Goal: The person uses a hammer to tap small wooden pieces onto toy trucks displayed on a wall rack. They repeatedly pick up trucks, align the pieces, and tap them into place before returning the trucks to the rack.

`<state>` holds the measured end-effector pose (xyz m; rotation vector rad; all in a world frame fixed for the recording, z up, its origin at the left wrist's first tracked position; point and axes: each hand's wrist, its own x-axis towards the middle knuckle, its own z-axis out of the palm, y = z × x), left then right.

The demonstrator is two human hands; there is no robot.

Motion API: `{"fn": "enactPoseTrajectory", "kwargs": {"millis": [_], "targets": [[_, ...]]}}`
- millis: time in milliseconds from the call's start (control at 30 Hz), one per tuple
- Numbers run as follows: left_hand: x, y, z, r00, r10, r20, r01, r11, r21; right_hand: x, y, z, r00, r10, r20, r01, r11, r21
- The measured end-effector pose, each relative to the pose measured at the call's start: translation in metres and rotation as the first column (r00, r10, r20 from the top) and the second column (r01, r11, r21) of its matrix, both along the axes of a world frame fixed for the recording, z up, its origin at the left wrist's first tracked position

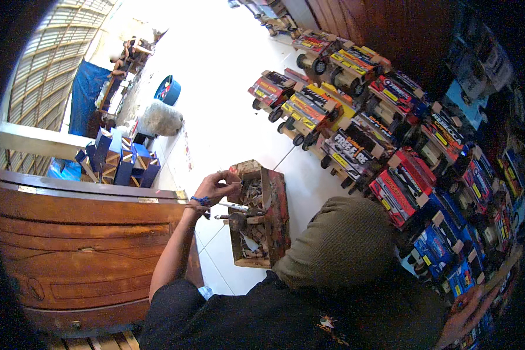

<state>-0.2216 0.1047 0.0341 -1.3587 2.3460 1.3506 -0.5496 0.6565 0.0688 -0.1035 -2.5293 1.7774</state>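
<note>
My left hand [217, 186], with a blue bracelet at the wrist, hangs over the upper left edge of a worn wooden box [279, 204]. Its fingers are curled and pinched together; what they hold, if anything, is too small to make out. Inside the box lie scraps, a hammer-like tool [237, 220] and a slim white-and-dark stick [234, 206]. At the lower right, my right hand [468, 309] is beside a blue toy truck [462, 279]; the hand is dim and its grip is unclear. My knee in olive cloth rises between the box and the trucks.
Several rows of toy trucks [356, 149] with printed panels and black wheels fill the right side. A carved wooden door [93, 251] stands at left. Beyond it are a stack of blue pieces [119, 157], a stuffed sack [161, 118], a blue tub [168, 90] and people farther back.
</note>
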Motion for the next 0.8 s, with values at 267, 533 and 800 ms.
{"fn": "enactPoseTrajectory", "kwargs": {"millis": [267, 533, 800], "targets": [[-0.152, 0.045, 0.098, 0.926, -0.231, -0.300, 0.246, 0.969, 0.014, 0.024, -0.005, 0.000, 0.985, -0.171, 0.012, 0.171, 0.971, -0.168], [-0.355, 0.138, 0.155, 0.438, -0.882, -0.176, 0.845, 0.470, -0.253, 0.041, 0.023, 0.028, 0.986, -0.112, 0.125, 0.133, 0.976, -0.173], [-0.533, 0.350, 0.114, -0.008, -0.957, -0.291, 0.991, 0.031, -0.131, 0.039, 0.095, 0.032, 0.961, -0.274, 0.020, 0.274, 0.962, 0.008]]}}
